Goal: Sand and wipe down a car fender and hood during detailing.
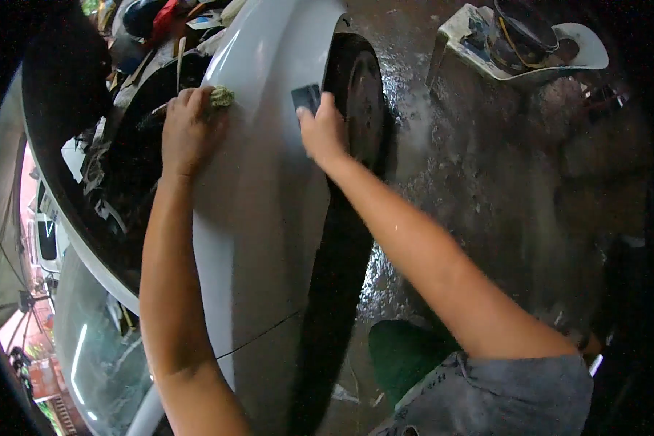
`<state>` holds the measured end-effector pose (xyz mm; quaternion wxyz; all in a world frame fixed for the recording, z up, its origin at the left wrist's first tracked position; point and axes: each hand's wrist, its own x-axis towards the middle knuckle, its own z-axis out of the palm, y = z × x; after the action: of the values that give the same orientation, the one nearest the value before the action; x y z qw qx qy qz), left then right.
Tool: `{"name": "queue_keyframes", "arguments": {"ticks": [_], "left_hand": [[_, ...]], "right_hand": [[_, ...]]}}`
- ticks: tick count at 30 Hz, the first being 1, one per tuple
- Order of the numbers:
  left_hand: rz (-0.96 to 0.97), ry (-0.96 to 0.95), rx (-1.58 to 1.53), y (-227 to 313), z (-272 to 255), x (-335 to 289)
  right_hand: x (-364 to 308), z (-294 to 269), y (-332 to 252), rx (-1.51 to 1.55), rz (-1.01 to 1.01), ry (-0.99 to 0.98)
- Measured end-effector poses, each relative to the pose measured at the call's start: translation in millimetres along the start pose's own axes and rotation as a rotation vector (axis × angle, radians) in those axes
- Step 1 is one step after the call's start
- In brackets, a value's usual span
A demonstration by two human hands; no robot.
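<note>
Fender (258, 196) of a pale car, bright along the upper curve and shaded grey lower down. Stretches between the open engine bay (134, 120) on the left edge and the wheel (362, 109) on the right edge, down to a dark seam (258, 338) near the lower end.

In the right hand (323, 131), thumb and fingers closed narrow on a dark flat block (306, 97), close to the fender's wheel-arch edge. Looks laid against the panel; cannot tell how firmly.

In the left hand (187, 127), fingers curled around a crumpled yellow-green pad (221, 96), at the fender's engine-bay edge, roughly level with the block. Cannot tell the thumb's exact place.

Probably a rubbing or wiping step, judging by both grips. Next move calls for keeping the block flat over the curve, easing pressure near the arch lip, and holding the pad clear of the engine bay.

Past the wheel, wet dark floor (472, 189); farther off, a pale chair (588, 51) with a dark bucket (527, 36) on top.
</note>
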<state>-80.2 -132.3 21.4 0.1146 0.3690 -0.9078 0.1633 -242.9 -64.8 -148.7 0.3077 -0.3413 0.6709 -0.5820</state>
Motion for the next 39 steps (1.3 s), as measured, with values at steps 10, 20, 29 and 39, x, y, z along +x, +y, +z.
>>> {"name": "queue_keyframes", "arguments": {"ticks": [10,20,29,39], "left_hand": [[-0.097,-0.083,-0.101,-20.2,16.9,30.9],[-0.055,-0.078,-0.158,-24.0,48.3,78.4],[-0.102,-0.096,-0.306,-18.3,66.2,132.5],[-0.140,-0.132,-0.344,-37.9,76.5,132.8]], "right_hand": [[-179.4,23.2,-54.2,0.383,0.499,-0.168],[-131.4,31.9,-71.4,0.104,0.404,-0.108],[7.8,22.7,-54.9,0.021,0.279,-0.006],[-191.8,28.5,-70.1,-0.085,0.291,-0.105]]}}
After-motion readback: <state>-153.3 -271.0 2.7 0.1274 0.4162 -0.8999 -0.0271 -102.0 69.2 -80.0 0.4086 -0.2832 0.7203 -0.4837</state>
